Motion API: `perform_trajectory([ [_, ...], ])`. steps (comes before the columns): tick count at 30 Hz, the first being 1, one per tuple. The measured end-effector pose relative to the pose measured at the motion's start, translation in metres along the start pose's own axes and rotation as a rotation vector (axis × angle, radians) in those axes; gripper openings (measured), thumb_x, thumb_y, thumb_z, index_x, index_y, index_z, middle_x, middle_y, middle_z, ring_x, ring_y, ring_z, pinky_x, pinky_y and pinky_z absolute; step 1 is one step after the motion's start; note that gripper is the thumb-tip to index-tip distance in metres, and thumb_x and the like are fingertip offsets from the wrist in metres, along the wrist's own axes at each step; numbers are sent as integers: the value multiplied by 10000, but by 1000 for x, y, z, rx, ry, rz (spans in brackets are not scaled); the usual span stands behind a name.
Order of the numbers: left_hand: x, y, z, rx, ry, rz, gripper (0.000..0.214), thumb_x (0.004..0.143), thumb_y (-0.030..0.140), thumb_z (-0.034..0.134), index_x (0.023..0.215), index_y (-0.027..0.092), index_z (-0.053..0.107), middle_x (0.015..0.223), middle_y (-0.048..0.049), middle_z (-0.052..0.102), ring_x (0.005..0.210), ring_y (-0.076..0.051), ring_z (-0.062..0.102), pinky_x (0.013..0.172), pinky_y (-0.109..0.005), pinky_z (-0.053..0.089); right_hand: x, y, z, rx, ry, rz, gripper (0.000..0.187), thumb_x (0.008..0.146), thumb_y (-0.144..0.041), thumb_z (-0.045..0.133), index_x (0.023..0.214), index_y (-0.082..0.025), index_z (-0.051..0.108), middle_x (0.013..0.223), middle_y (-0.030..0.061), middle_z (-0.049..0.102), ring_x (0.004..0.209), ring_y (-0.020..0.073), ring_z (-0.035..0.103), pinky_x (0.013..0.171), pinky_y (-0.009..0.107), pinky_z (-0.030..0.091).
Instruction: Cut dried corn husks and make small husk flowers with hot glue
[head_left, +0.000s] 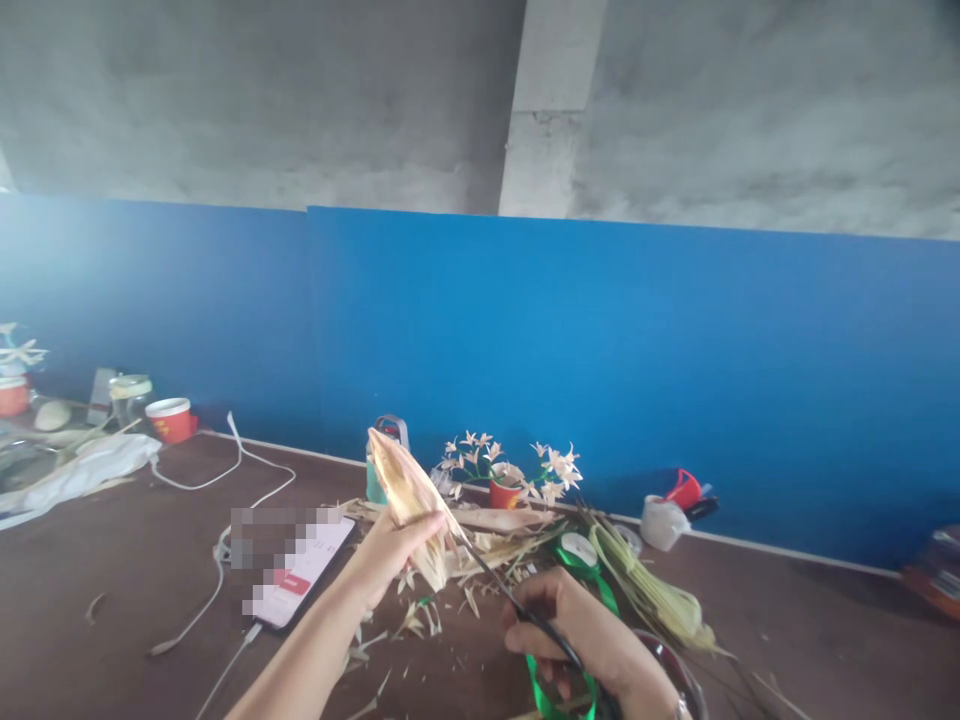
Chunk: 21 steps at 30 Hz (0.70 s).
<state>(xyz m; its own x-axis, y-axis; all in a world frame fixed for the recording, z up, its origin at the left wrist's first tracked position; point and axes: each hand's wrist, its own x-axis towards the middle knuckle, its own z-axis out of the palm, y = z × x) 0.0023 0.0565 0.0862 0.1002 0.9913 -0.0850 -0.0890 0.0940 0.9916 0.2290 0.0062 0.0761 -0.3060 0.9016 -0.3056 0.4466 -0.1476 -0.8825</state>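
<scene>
My left hand is closed around a pale, dry corn husk, thumb across its front, the pointed end tilted up and left. In my right hand is a pair of scissors with black handles; the fingers curl round them. Their slim dark blades reach up and left to the husk's lower right edge. I cannot tell whether the blades are apart. Beneath both hands lie husk scraps and small cut petals. A green ribbon hangs in a loop beside and partly behind my right hand.
Husk flowers stand by a red cup near the blue partition. Right of them lie a ribbon spool and a bundled husk. A phone with a white cable rests left of my forearm.
</scene>
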Motion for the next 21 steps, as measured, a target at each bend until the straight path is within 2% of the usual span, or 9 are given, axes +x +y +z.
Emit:
perform_trajectory([
  [3, -1, -1, 0, -5, -5, -18, 368, 591, 351, 756, 890, 161, 655, 685, -58, 695, 555, -170, 587, 408, -214, 306, 3, 5, -1, 1, -14, 15, 184, 668, -296, 650, 777, -147, 645, 429, -52, 540, 276, 42, 417, 267, 115, 286],
  [8, -2, -2, 0, 8, -19, -13, 331, 590, 347, 757, 849, 165, 660, 637, -55, 693, 466, -137, 532, 372, -200, 242, 1, 4, -3, 22, -56, 27, 181, 672, -289, 651, 786, -148, 643, 419, -57, 539, 269, 41, 416, 265, 112, 283],
  [12, -4, 0, 1, 14, -13, -23, 349, 590, 350, 757, 870, 168, 658, 661, -59, 698, 464, -134, 523, 374, -200, 246, -3, -1, -3, 25, -29, 38, 160, 660, -266, 655, 761, -143, 647, 409, -57, 532, 257, 35, 394, 256, 113, 274],
  [16, -4, 1, 1, 42, -34, -22, 321, 602, 353, 745, 849, 163, 664, 633, -50, 683, 471, -129, 520, 382, -195, 254, -5, -6, -2, 23, -66, 56, 163, 671, -266, 643, 779, -144, 646, 408, -62, 527, 257, 31, 393, 271, 113, 285],
  [21, -5, 0, 1, 27, -61, -25, 366, 599, 350, 754, 904, 173, 656, 661, -62, 696, 476, -139, 527, 379, -202, 263, -1, -3, 1, 34, -48, 45, 172, 658, -267, 656, 770, -137, 643, 394, -68, 521, 253, 26, 389, 270, 105, 263],
])
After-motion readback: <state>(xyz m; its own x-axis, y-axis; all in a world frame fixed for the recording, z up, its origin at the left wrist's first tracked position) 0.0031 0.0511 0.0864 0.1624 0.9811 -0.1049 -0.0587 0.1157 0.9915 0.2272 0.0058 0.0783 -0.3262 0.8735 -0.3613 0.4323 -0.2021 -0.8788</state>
